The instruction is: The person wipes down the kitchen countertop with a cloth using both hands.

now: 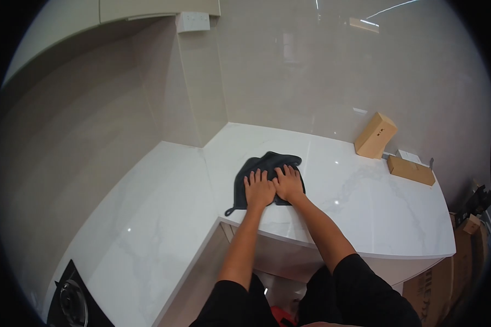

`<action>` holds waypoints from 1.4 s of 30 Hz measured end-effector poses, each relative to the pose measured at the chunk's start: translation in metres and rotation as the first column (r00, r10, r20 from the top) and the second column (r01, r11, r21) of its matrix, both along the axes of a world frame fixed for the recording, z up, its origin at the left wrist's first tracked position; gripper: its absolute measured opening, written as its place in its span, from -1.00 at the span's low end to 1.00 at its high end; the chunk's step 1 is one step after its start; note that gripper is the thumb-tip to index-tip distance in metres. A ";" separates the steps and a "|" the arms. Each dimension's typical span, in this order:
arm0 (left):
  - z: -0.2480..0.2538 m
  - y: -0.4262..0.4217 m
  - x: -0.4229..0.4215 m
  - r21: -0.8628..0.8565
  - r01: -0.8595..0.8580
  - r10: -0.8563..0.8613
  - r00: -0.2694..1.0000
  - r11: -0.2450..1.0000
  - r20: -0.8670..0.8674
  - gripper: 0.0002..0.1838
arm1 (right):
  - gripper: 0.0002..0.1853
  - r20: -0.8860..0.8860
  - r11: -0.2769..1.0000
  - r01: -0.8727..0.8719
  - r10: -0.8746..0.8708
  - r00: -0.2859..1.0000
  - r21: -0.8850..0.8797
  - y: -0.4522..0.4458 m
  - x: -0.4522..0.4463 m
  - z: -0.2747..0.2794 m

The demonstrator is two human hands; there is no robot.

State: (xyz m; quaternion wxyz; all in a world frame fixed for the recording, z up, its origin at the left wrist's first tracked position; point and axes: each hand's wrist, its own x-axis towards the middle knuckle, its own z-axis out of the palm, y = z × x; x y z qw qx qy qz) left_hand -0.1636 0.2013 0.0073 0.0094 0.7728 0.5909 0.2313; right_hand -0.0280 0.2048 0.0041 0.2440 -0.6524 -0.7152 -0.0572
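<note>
A dark grey cloth point(267, 161) with a small hanging loop at its lower left corner lies on the white marbled countertop point(343, 191), near the counter's inner corner. My left hand point(259, 189) presses flat on the cloth's middle, fingers spread and pointing away from me. Close beside it on the right, my right hand point(288, 184) also rests on the cloth with its fingers spread. The two thumbs almost meet. The cloth's far edge is rumpled and folded.
A tan wooden block point(375, 136) and a flat brown box point(411, 170) stand by the wall at the right. A black stove point(73, 302) is at the lower left. Cardboard boxes point(453, 272) sit beyond the counter's right end. A white socket point(193, 22) is mounted above.
</note>
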 end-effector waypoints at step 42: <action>-0.008 -0.112 -0.010 -0.030 0.333 -0.324 0.885 0.942 -0.334 -0.36 | -0.39 -0.108 0.997 0.039 -0.046 0.993 -0.066 -0.175 0.004 -0.004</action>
